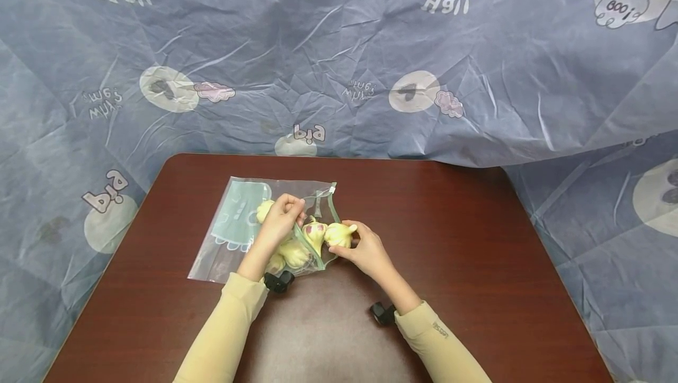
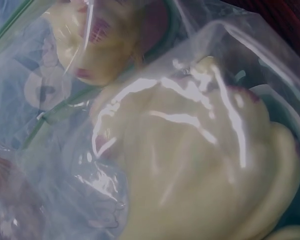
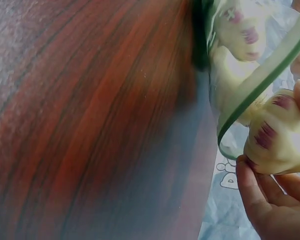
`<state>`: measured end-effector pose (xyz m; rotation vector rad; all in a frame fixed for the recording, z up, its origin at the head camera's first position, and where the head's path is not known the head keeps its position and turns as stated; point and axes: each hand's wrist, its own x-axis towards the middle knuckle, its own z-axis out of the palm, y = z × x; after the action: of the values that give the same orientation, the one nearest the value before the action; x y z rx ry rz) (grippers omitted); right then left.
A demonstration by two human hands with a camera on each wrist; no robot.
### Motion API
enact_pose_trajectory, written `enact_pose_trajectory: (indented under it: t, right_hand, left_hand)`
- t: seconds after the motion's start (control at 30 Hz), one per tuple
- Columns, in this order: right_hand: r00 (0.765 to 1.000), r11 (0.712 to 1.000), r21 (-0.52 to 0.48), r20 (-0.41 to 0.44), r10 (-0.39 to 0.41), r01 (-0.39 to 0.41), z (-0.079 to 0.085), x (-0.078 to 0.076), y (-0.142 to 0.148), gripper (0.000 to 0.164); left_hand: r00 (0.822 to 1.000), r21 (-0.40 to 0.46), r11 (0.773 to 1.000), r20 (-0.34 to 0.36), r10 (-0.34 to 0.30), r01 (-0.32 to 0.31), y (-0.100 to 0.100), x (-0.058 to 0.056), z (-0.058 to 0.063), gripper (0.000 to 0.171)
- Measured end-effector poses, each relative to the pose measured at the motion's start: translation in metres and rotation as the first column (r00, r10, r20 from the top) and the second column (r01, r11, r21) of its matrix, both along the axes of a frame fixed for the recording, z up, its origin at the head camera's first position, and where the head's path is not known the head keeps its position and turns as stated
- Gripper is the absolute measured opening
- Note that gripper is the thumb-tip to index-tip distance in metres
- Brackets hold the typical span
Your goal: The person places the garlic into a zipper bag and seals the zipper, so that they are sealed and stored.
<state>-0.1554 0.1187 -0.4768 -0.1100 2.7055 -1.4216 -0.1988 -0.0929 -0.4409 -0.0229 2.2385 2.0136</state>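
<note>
A clear zip bag [image 1: 203,260] with a green zip edge lies on the table, its mouth to the right. My left hand [image 1: 281,218] pinches the upper film at the mouth, lifting it. Between the fingers and thumb of my right hand [image 1: 369,252] is a pale yellow garlic bulb [image 1: 337,236] with purple marks, held at the mouth; the right wrist view shows this garlic bulb [image 3: 277,137] beside the green edge. Another garlic bulb [image 1: 314,231] sits just inside the opening. Deeper in, several more show through the film, one large bulb [image 2: 189,165] filling the left wrist view.
The dark red-brown wooden table [image 1: 450,253] extends around the bag on every side. Behind it hangs a wrinkled blue-grey printed cloth [image 1: 344,47]. Small black cameras [image 1: 279,281] sit at both wrists, below the cream sleeves.
</note>
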Motion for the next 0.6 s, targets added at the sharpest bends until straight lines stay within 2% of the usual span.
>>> enact_pose_trajectory:
  t: [0.2,0.23,0.47,0.6]
  right_hand:
    - [1.0,1.0,0.016,0.009,0.024,-0.025,-0.005,-0.005,-0.009,0.068]
    - [0.999,0.999,0.019,0.01,0.03,-0.03,-0.006,-0.006,-0.011,0.068]
    - [0.993,0.993,0.027,-0.03,0.112,-0.111,-0.007,-0.01,-0.029,0.064]
    - [0.991,0.991,0.031,-0.031,0.128,-0.127,-0.008,-0.013,-0.036,0.061]
  left_hand:
    - [1.0,-0.012,1.0,0.007,-0.005,0.005,0.003,0.001,0.0,0.014]
    - [1.0,-0.012,1.0,-0.004,-0.001,0.001,0.003,-0.001,-0.004,0.014]
    - [1.0,-0.015,1.0,-0.02,-0.006,0.005,0.004,0.001,-0.004,0.012]
    - [1.0,-0.009,1.0,-0.019,-0.013,0.013,0.004,0.0,-0.006,0.013]
